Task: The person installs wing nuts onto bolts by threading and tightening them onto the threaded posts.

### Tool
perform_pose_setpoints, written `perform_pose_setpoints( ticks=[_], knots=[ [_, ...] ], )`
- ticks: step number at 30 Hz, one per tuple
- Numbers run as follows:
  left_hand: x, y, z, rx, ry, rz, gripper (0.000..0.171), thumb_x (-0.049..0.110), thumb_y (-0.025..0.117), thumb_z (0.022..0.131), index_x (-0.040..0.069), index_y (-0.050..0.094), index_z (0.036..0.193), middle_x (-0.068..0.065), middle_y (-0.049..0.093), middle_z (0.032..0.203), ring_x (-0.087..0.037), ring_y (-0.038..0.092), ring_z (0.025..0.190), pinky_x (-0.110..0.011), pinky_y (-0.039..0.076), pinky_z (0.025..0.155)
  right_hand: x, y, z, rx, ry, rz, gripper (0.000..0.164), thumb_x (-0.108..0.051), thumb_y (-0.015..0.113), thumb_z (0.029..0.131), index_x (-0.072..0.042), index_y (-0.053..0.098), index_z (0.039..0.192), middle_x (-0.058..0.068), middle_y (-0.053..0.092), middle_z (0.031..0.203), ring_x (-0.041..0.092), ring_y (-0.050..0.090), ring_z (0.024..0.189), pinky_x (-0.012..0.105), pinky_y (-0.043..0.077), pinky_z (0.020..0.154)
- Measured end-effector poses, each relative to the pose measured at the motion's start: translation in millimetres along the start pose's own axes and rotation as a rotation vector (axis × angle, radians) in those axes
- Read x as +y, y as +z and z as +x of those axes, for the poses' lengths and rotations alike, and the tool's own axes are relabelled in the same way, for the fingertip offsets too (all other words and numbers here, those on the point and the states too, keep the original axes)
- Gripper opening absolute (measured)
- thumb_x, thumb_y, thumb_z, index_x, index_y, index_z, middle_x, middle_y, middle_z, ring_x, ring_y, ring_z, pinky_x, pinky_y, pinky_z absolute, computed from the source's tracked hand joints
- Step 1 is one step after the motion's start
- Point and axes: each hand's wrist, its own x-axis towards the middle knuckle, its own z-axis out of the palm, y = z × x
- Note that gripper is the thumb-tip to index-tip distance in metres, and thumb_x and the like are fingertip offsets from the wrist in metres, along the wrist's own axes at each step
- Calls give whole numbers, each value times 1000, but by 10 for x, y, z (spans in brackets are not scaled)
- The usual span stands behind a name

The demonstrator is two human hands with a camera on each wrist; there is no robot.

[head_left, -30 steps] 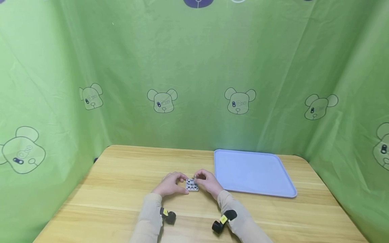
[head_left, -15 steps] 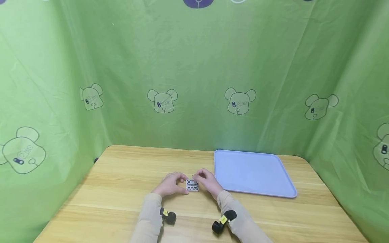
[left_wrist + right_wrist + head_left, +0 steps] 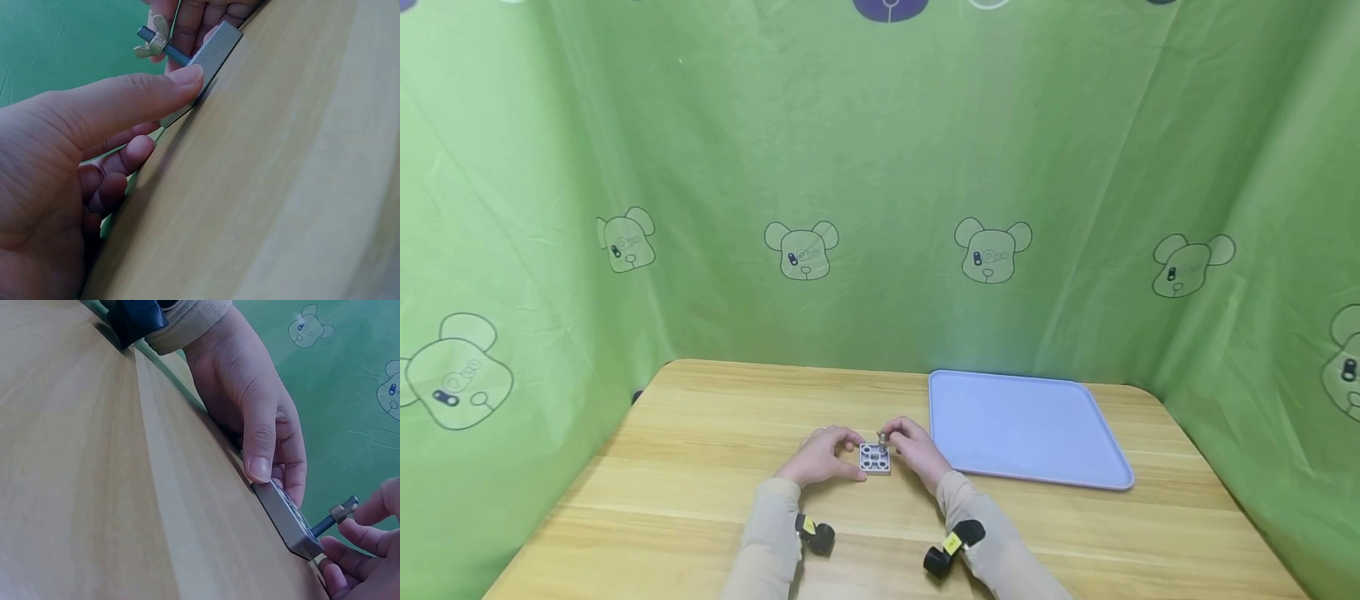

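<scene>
A small square grey block (image 3: 875,460) with round ring-like holes lies flat on the wooden table. A threaded bolt (image 3: 179,55) stands up from its far right corner, carrying a metal wing nut (image 3: 156,40) near its top. My left hand (image 3: 822,457) grips the block by its edges, the thumb along the near side and fingers beyond. On the other side my right hand (image 3: 916,448) has its thumb and fingers curled at the wing nut, seen touching it in the right wrist view. The far fingertips of my left hand are partly hidden in the left wrist view.
A pale blue tray (image 3: 1026,429) lies at the back right of the table (image 3: 700,517), just beyond my right hand. Green curtains (image 3: 880,167) printed with bear heads enclose the back and sides. A black wrist camera (image 3: 816,534) sits on my left sleeve.
My right fingers have shifted slightly at the wing nut, uncovering more of it and of the block's far right corner. My left hand and the block have stayed in place.
</scene>
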Motion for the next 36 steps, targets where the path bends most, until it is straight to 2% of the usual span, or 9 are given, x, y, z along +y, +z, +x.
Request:
perform_pose_setpoints(
  ticks=[6, 10, 17, 26, 36],
  knots=[
    [-9, 3, 7, -1, 6, 2, 53, 39, 85, 65, 25, 67, 112, 6, 61, 102, -14, 48, 96, -42, 38, 89, -11, 3, -26, -12, -54, -43, 29, -3, 59, 83, -1, 61, 112, 15, 65, 111, 22, 57, 105, 41, 43, 99],
    [-18, 5, 15, 1, 8, -5, 52, 39, 85, 65, 25, 67, 111, 6, 61, 102, -14, 48, 96, -41, 38, 88, -4, 14, -16, -6, -49, -55, 28, -1, 60, 84, -3, 64, 111, 13, 65, 110, 20, 57, 103, 38, 43, 97],
    [-25, 8, 21, 2, 12, 0, 51, 39, 85, 65, 26, 67, 111, 7, 61, 101, -13, 48, 96, -41, 38, 88, 41, 58, 3, 39, -46, -81, 21, 2, 61, 83, 1, 62, 104, 12, 65, 104, 21, 58, 100, 40, 45, 95],
    [-16, 9, 19, 2, 12, 1, 51, 38, 86, 65, 25, 67, 111, 7, 61, 101, -14, 48, 96, -42, 38, 89, 7, 14, -17, 1, -48, -45, 19, -4, 69, 81, -3, 63, 98, 8, 66, 102, 16, 58, 98, 38, 45, 95],
    [-15, 7, 11, 1, 9, -3, 51, 38, 85, 65, 25, 67, 111, 7, 60, 100, -13, 47, 96, -41, 37, 89, 36, 11, 0, 11, -15, -73, 17, -8, 72, 81, -4, 61, 94, 7, 64, 101, 17, 57, 96, 34, 44, 91]
  ],
)
